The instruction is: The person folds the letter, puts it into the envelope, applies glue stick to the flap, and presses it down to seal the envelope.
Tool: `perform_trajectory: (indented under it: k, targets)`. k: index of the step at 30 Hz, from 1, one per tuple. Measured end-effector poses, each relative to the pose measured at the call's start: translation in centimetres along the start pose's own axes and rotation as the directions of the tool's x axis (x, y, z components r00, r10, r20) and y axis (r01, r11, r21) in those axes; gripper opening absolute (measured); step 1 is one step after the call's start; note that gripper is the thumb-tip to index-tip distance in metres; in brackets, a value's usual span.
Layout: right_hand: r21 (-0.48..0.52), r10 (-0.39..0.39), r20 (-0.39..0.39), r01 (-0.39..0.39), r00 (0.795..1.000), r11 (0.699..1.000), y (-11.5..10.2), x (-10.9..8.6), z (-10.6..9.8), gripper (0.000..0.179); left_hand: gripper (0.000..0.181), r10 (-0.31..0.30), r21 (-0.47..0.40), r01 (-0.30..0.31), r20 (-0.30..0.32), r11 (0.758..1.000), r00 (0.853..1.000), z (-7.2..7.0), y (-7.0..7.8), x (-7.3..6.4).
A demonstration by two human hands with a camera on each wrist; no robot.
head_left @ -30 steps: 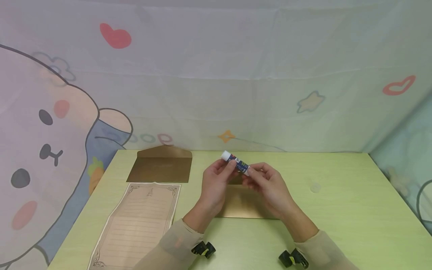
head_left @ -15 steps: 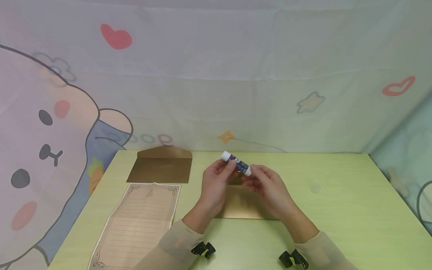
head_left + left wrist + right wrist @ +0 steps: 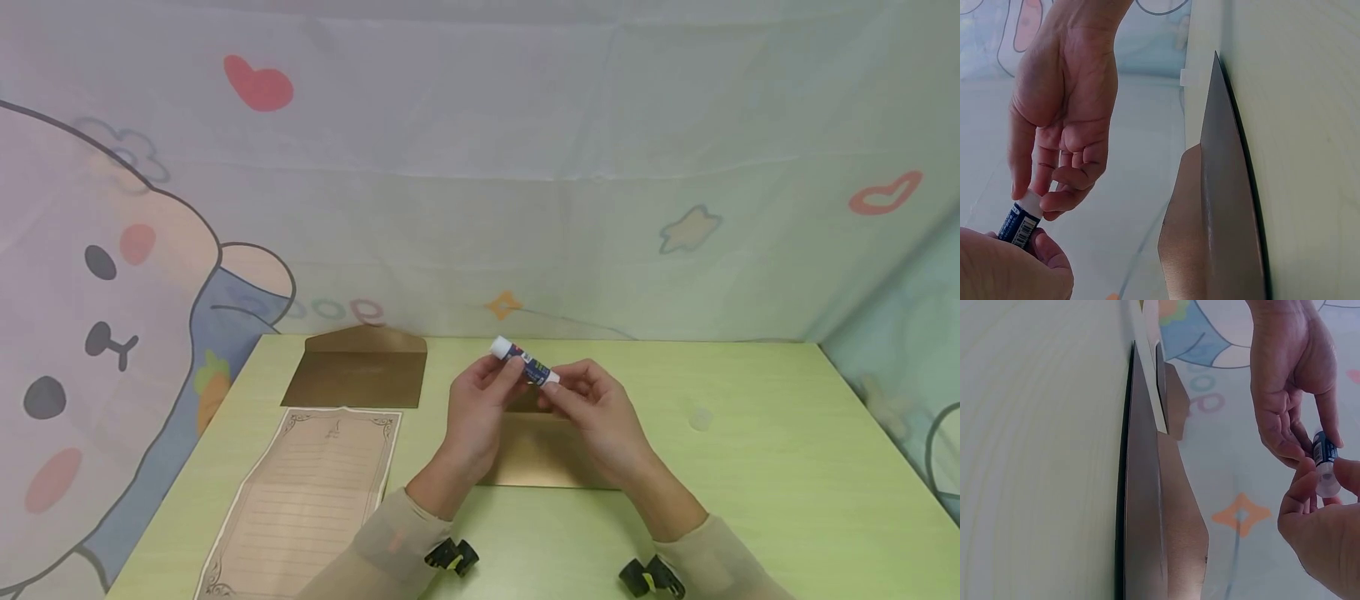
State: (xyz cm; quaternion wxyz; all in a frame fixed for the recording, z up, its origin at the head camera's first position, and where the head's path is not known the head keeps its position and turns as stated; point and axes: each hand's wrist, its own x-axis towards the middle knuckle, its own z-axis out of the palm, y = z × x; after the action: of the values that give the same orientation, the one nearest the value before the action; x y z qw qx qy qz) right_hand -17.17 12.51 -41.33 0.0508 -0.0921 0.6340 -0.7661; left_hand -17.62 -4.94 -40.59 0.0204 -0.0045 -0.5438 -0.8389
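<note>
Above an envelope, both hands hold a glue stick (image 3: 533, 366) with a dark blue label and white ends. My left hand (image 3: 478, 408) grips the labelled barrel between thumb and fingers, the stick slanting down to the right. At its lower end, the thumb and fingertips of my right hand (image 3: 606, 421) pinch the white base (image 3: 1030, 202). The opposite white end (image 3: 501, 347) points up and left. Beneath the hands lies a bronze-brown envelope (image 3: 543, 450) with its flap raised on the far side, partly hidden by the hands.
A second brown envelope (image 3: 355, 379) lies open at the table's back left. In front of it is a lined, bordered sheet of letter paper (image 3: 307, 492), partly under the left sleeve. A small translucent round piece (image 3: 701, 417) lies to the right. A printed cloth (image 3: 465, 208) hangs behind.
My right fingertips slid outward along the base half a second ago, baring more of it, and now lie closer round it again. The left hand has stayed nearly still.
</note>
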Motion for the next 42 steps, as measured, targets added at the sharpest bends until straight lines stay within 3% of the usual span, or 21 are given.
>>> perform_trajectory:
  k: [5, 14, 27, 33, 38, 42]
  targets:
    - [-0.034, -0.012, -0.01, 0.012, 1.0, 0.999, -0.2, -0.1, 0.1, 0.031, 0.031, -0.001, -0.004, 0.001, 0.001, 1.0, 1.0, 0.0, 0.1, 0.0]
    - [0.004, 0.075, 0.016, -0.075, 0.997, 0.997, 0.1, 0.1, -0.2, 0.035, 0.029, 0.0, -0.002, 0.0, 0.005, 1.0, 1.0, 0.0, 0.1, -0.1]
    - [0.026, 0.028, 0.021, -0.028, 0.999, 0.999, 0.1, 0.1, -0.1, 0.028, 0.032, 0.016, 0.005, -0.017, 0.021, 1.0, 1.0, -0.1, 0.1, -0.1]
    - [-0.128, 0.058, 0.054, -0.05, 0.997, 0.991, 0.0, 0.2, -0.1, 0.034, 0.033, 0.033, 0.015, -0.034, 0.016, 0.999, 0.999, -0.1, 0.3, -0.1]
    - [-0.291, 0.049, 0.074, -0.026, 0.996, 0.956, -0.4, 0.3, -0.7, 0.035, 0.035, 0.053, 0.031, -0.053, 0.001, 0.998, 0.999, -0.2, 0.6, 0.1]
    - [-0.387, 0.018, 0.046, 0.001, 0.999, 0.922, -1.3, 0.4, -2.0, 0.036, 0.033, 0.053, 0.037, -0.053, -0.009, 0.998, 0.999, -0.3, 1.1, 0.3]
